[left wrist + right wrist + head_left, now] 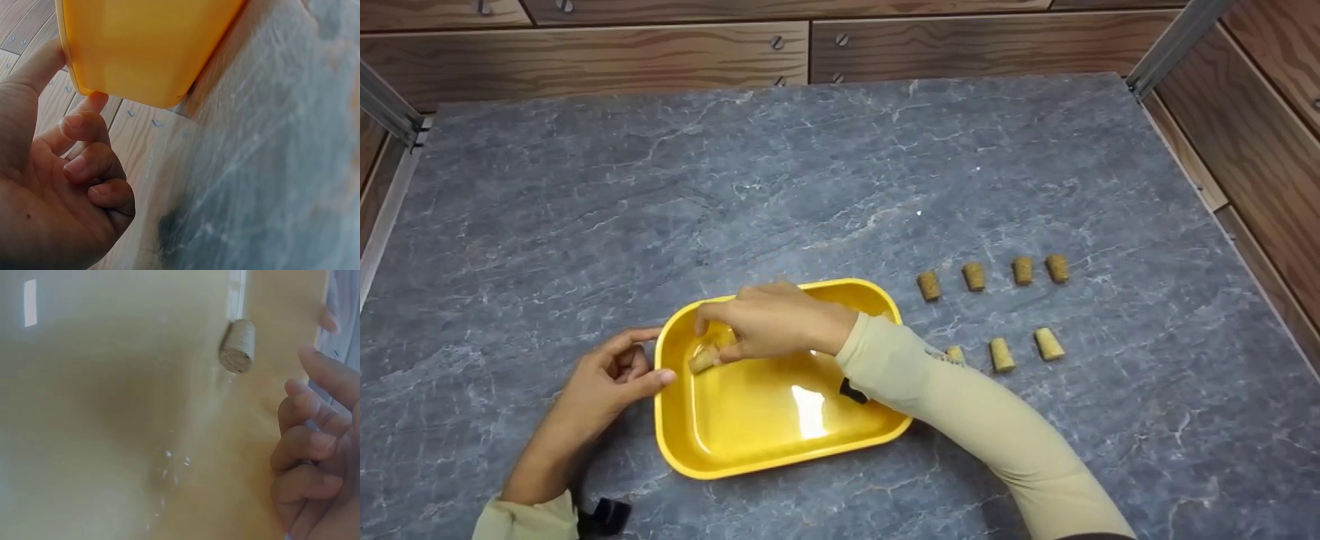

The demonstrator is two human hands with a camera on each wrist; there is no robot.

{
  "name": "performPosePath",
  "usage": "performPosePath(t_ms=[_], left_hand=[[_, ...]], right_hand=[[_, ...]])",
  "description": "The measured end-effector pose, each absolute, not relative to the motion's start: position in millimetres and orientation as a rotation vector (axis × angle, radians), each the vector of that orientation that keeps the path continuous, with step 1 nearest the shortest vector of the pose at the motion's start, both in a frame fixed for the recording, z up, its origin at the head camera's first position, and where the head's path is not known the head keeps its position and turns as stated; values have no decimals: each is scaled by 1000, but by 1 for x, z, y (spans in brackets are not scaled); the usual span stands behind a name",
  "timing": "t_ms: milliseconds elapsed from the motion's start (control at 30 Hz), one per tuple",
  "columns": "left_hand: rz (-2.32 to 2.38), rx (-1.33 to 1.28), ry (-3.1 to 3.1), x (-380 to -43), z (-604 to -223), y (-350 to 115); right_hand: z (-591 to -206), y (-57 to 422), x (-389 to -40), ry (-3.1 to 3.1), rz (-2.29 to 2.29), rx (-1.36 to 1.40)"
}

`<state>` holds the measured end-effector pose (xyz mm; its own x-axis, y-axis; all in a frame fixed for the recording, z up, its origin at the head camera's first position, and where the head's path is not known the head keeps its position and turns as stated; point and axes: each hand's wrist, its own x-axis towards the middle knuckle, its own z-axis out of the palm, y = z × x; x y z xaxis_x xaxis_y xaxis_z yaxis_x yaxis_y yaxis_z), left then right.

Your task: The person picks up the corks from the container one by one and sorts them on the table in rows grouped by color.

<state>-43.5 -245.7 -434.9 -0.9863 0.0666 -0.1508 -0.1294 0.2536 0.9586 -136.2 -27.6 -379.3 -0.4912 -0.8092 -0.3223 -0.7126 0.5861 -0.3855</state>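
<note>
A yellow plastic tray [750, 416] lies on the table in the head view. My left hand [611, 379] holds its left end, thumb at the rim and index finger against the outer wall; the other fingers curl free, as the left wrist view shows. Inside the tray, a light cork [703, 358] lies on its side near the left wall. Just beside it is my right hand [769, 322], reaching over the far rim area with loosely bent fingers. From the right wrist, that cork [239, 346] rests on the tray floor, apart from the fingers [306, 444].
Right of the tray, several darker corks [974, 277] form a row on the marbled table [825, 187]. Nearer to me lie lighter corks [1001, 355], one partly covered by the right sleeve [960, 397]. Wood-patterned panels [660, 60] border the table's back and sides.
</note>
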Motion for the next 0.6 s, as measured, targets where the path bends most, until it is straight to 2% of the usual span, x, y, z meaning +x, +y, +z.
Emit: performPosePath(t_ms=[600], left_hand=[[1829, -71, 2345, -44, -435, -246]], right_hand=[[-393, -35, -127, 2409, -129, -1211]])
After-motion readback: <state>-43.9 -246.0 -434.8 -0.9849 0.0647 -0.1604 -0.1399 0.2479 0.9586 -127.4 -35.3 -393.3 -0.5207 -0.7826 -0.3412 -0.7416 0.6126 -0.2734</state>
